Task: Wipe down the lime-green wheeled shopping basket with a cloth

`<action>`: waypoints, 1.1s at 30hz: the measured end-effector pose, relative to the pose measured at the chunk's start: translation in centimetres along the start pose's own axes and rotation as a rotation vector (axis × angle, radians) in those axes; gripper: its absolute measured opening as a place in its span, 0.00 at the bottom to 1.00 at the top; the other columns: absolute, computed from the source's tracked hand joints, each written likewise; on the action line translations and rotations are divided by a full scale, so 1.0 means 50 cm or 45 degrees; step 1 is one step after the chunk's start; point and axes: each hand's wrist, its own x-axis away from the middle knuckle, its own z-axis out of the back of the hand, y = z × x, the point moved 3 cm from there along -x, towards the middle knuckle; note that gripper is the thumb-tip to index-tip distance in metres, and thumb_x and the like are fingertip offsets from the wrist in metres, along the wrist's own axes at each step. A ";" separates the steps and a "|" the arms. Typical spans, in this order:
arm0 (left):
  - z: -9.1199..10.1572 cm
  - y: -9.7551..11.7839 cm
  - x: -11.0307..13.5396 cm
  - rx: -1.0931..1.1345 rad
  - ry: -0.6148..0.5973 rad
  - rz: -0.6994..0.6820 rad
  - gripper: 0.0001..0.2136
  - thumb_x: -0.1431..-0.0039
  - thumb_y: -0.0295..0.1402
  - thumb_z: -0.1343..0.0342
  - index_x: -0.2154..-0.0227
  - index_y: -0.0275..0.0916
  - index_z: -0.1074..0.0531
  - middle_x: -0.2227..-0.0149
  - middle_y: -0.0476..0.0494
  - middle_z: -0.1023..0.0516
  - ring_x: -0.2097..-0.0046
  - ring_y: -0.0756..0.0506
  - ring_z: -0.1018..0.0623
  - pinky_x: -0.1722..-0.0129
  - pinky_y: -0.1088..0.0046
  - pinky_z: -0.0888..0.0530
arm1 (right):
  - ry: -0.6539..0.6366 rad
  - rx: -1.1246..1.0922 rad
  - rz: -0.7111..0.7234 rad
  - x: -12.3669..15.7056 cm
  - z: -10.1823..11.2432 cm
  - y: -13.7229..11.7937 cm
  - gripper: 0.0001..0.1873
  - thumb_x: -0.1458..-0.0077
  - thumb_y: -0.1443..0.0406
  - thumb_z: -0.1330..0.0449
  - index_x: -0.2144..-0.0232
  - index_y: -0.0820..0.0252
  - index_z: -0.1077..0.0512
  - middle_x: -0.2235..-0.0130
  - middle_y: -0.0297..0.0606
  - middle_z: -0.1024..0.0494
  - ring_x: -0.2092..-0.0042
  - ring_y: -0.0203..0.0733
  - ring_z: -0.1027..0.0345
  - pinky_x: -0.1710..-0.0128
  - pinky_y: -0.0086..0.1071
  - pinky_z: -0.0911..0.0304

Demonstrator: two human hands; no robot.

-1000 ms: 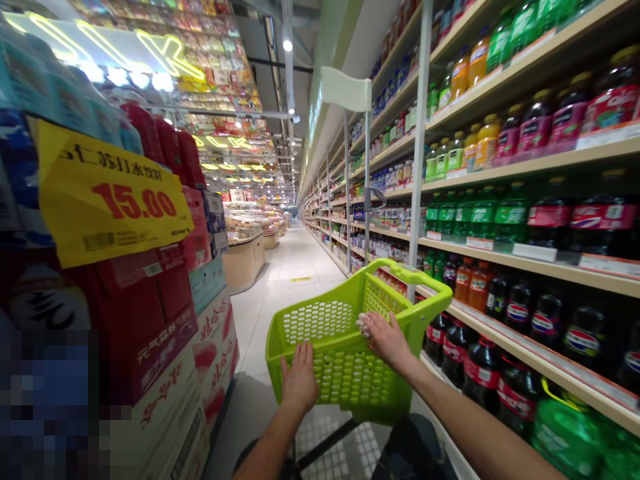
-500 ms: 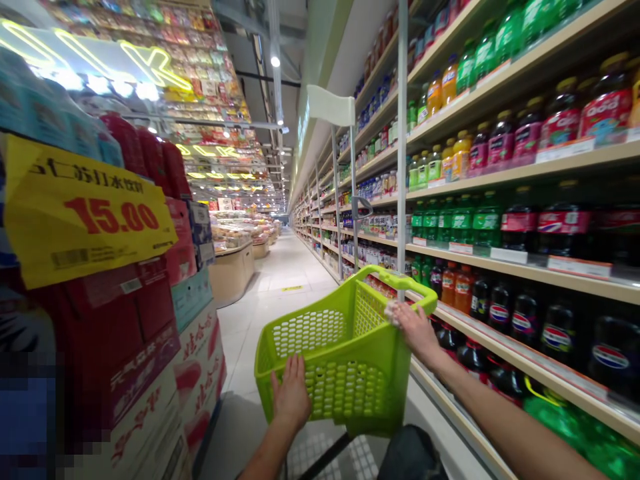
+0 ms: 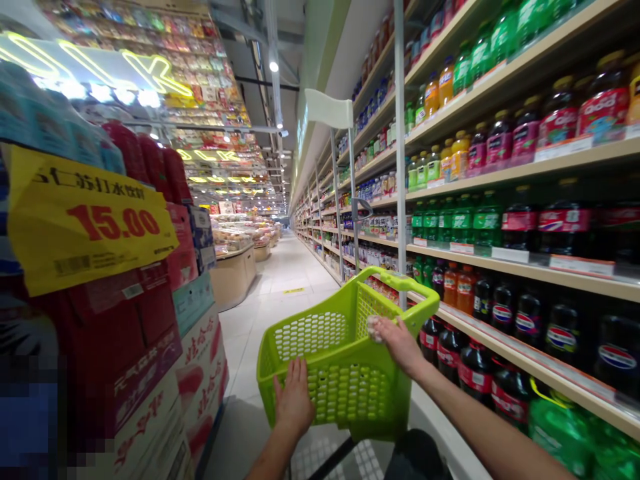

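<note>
A lime-green plastic shopping cart (image 3: 357, 400) with a perforated basket stands in front of me, its handle end toward the right. My left hand (image 3: 295, 399) lies against the near side of the basket, fingers stretched out and reaching the rim. A crumpled white tissue or cloth (image 3: 374, 329) is pinched under the fingers of my right hand (image 3: 397, 343). That hand presses it on the basket's near rim, just left of the handle. Inside the visible part of the basket I see no goods; its bottom is partly hidden by the near wall.
Drink shelves (image 3: 505, 263) with many bottles line the right side. At left stand stacked drink cartons (image 3: 200, 363) with a yellow price sign (image 3: 95, 223). A tiled aisle (image 3: 280, 277) runs ahead past a wooden display bin (image 3: 233, 277).
My right hand has slid the white tissue leftward and slightly down along the rim, away from the handle. My left hand stays on the basket's side.
</note>
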 end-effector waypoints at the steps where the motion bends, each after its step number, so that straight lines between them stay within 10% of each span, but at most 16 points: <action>1: -0.002 -0.001 -0.001 0.003 -0.004 -0.014 0.38 0.59 0.24 0.56 0.40 0.33 0.58 0.36 0.43 0.60 0.36 0.42 0.57 0.42 0.49 0.55 | -0.022 -0.054 0.064 -0.004 -0.019 -0.039 0.23 0.48 0.76 0.53 0.52 0.58 0.34 0.48 0.42 0.32 0.46 0.42 0.40 0.46 0.46 0.50; 4: -0.004 -0.008 -0.002 0.013 -0.020 -0.049 0.39 0.59 0.24 0.56 0.40 0.33 0.59 0.36 0.43 0.61 0.36 0.42 0.58 0.42 0.48 0.56 | -0.039 -0.158 0.177 -0.016 -0.056 -0.111 0.23 0.48 0.76 0.53 0.51 0.56 0.35 0.48 0.41 0.31 0.47 0.40 0.39 0.46 0.45 0.48; 11: 0.003 -0.005 -0.004 0.067 -0.048 -0.031 0.39 0.59 0.28 0.55 0.40 0.33 0.59 0.36 0.44 0.61 0.36 0.40 0.58 0.42 0.47 0.56 | -0.025 0.024 -0.057 -0.003 -0.013 -0.008 0.21 0.51 0.73 0.48 0.52 0.61 0.33 0.49 0.47 0.31 0.46 0.47 0.40 0.45 0.51 0.54; 19: 0.002 -0.006 0.000 0.067 -0.075 -0.070 0.40 0.60 0.29 0.56 0.40 0.33 0.60 0.36 0.44 0.62 0.36 0.41 0.58 0.42 0.46 0.56 | -0.063 0.127 0.027 -0.018 -0.036 -0.082 0.25 0.52 0.64 0.44 0.50 0.64 0.36 0.49 0.53 0.32 0.46 0.56 0.43 0.46 0.56 0.58; 27: 0.007 -0.003 0.008 0.104 -0.065 -0.091 0.39 0.58 0.28 0.56 0.40 0.33 0.60 0.36 0.44 0.62 0.36 0.40 0.59 0.42 0.47 0.58 | 0.019 0.135 0.083 -0.003 -0.015 0.035 0.25 0.50 0.76 0.54 0.51 0.58 0.34 0.51 0.43 0.28 0.48 0.46 0.38 0.45 0.49 0.57; 33: 0.010 0.004 0.010 0.145 -0.060 -0.110 0.38 0.58 0.30 0.55 0.40 0.34 0.59 0.36 0.44 0.61 0.36 0.41 0.59 0.41 0.48 0.59 | -0.015 -0.083 0.136 -0.014 -0.078 -0.180 0.24 0.48 0.75 0.55 0.51 0.57 0.34 0.50 0.40 0.29 0.48 0.44 0.38 0.45 0.47 0.55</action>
